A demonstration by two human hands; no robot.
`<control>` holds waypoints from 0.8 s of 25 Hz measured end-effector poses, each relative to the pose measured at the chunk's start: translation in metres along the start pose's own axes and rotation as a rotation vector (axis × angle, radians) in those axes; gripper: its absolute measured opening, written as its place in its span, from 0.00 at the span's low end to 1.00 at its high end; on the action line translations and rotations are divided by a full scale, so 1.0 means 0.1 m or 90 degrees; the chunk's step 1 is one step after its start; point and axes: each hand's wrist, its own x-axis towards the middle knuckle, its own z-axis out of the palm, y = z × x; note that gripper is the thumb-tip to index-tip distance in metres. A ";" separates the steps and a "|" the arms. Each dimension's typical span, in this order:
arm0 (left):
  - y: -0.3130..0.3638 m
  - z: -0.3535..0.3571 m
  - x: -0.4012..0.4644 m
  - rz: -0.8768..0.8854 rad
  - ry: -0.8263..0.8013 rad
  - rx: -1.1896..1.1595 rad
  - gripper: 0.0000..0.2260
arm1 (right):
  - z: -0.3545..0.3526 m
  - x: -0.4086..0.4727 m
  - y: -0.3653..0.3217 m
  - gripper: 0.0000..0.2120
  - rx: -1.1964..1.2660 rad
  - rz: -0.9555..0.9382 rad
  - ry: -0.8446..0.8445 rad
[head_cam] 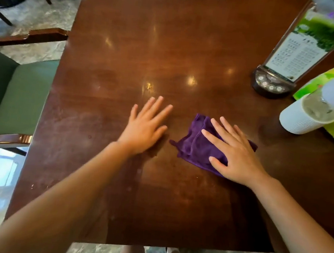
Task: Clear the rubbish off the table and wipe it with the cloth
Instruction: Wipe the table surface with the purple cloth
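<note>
Both hands lie flat, fingers spread, on the brown wooden table [170,45]: left hand [144,127] bare on the wood, right hand [234,153] pressing the purple cloth [197,145] just beside it.

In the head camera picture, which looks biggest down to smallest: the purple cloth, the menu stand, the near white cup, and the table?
1. Table, by far.
2. Menu stand.
3. Purple cloth and near white cup: too alike to rank. The right hand covers part of the cloth, and the wide lens distorts the cup near the edge.
</note>
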 end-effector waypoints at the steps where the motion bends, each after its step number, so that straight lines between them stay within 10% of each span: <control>1: -0.23 -0.02 -0.01 -0.046 -0.037 0.023 0.25 | 0.01 0.04 0.00 0.31 -0.006 -0.010 -0.019; 11: -0.65 0.12 -0.11 -0.048 -0.031 0.078 0.26 | 0.44 0.40 -0.58 0.34 -0.110 0.321 0.065; 20: -0.68 0.04 -0.08 -0.020 -0.099 0.034 0.25 | 0.92 0.06 -2.05 0.27 -0.063 0.214 0.025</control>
